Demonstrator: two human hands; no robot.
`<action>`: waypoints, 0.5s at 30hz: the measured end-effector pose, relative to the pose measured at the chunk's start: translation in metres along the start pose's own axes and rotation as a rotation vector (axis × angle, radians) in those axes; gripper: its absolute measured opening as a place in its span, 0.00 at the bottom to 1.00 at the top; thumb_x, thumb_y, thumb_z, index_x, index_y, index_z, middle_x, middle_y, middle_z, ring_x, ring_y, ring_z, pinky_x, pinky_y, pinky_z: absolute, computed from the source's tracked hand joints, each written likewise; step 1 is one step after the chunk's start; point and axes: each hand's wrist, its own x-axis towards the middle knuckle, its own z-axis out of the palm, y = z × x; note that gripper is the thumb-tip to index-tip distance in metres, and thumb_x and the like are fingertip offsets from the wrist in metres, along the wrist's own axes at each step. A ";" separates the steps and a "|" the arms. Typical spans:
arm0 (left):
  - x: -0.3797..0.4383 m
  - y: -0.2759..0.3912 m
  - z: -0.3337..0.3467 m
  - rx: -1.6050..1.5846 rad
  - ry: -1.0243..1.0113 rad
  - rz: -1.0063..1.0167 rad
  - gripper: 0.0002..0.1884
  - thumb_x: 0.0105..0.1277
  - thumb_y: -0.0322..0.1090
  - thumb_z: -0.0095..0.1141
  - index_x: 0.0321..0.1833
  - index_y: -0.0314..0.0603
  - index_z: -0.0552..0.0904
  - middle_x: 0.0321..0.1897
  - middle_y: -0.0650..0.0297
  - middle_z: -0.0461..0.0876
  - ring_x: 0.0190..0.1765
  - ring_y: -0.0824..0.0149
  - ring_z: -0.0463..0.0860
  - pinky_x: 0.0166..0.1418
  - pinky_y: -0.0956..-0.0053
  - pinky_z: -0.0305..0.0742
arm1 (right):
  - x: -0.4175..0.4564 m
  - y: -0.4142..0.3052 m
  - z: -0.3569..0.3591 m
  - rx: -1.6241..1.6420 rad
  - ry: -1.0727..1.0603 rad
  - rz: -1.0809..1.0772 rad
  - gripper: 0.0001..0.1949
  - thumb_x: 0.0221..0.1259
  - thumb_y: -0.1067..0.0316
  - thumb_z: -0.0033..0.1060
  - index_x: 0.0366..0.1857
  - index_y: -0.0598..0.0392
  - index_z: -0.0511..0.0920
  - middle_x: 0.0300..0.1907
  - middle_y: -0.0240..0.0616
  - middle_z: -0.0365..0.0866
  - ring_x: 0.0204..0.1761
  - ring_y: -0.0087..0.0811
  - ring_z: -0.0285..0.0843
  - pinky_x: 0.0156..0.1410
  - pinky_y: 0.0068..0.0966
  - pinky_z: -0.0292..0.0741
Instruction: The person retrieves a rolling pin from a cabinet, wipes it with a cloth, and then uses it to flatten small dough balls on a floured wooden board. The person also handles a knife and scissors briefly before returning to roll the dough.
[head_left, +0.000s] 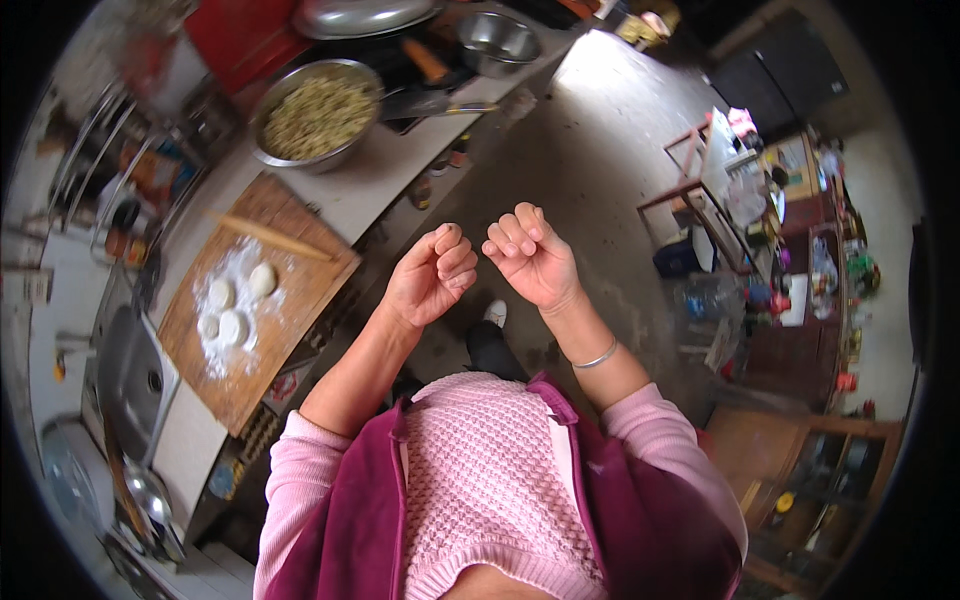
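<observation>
My left hand (435, 275) is raised in front of my chest with its fingers curled in and nothing seen in it. Close to its right, my right hand (529, 257) is held up the same way, fingers bent toward the palm, with a metal bangle (596, 355) on the wrist. The two hands do not touch. To the left, a wooden board (295, 324) lies on the counter, bearing several pieces of dough (233, 328) in scattered white flour (217, 360). A thin wooden rolling pin (274, 237) lies across its upper part.
Beyond the board, a steel bowl (259, 155) holds a chopped greenish filling (321, 116). A smaller metal bowl (498, 43) and a lidded pan (365, 15) stand farther back. A sink (133, 382) is set in the counter at left. A cluttered table (718, 161) stands at right.
</observation>
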 end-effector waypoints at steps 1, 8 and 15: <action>0.020 -0.008 0.000 0.017 -0.018 -0.039 0.16 0.76 0.38 0.39 0.25 0.48 0.63 0.18 0.71 0.60 0.23 0.75 0.59 0.28 0.79 0.59 | -0.006 -0.018 -0.009 -0.002 -0.004 -0.026 0.15 0.70 0.57 0.51 0.23 0.47 0.66 0.22 0.26 0.64 0.33 0.26 0.66 0.53 0.28 0.70; 0.179 -0.082 -0.008 0.314 0.061 -0.166 0.09 0.70 0.33 0.51 0.31 0.47 0.69 0.22 0.71 0.64 0.26 0.76 0.64 0.32 0.80 0.62 | -0.043 -0.163 -0.077 -0.514 0.094 -0.283 0.18 0.70 0.54 0.51 0.21 0.48 0.67 0.23 0.26 0.64 0.31 0.23 0.64 0.49 0.26 0.67; 0.303 -0.145 -0.007 0.809 0.064 -0.075 0.06 0.67 0.31 0.58 0.44 0.42 0.80 0.40 0.64 0.82 0.42 0.72 0.81 0.49 0.78 0.76 | -0.073 -0.284 -0.113 -0.887 0.423 -0.318 0.06 0.62 0.69 0.62 0.33 0.53 0.73 0.34 0.25 0.72 0.39 0.16 0.69 0.48 0.16 0.69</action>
